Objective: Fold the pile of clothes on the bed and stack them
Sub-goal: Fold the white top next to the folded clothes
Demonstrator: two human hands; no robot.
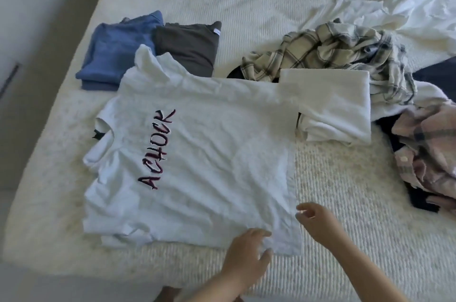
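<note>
Shirt (197,153) spread flat across the bed (345,190), white, dark lettering up, collar toward the left, hem toward the right. Left hand (246,250) at the near hem corner, fingers spread and loosely bent, fingertips touching or just above the cloth; no clear grip visible. Right hand (318,220) just beside the hem edge, fingers relaxed and half open, holding nothing, apparently clear of the fabric.

Beyond the collar, two folded pieces side by side: blue top (111,54) and dark grey top (190,47), touching each other. To the right, still unfolded: checked shirt (333,54), white folded-over cloth (333,104) partly over it, pink plaid garment (429,148) at the edge, crumpled white sheet (394,5) further back.

Step in hand, by the look of it: laying out and smoothing, first fold not yet made. Next move probably calls for pinching both hem corners, or one side edge, and bringing it over while keeping the wrinkled front flat. Far sleeve sits bunched up near the grey top; likely needs tucking in first. Much of the pile still to go.
</note>
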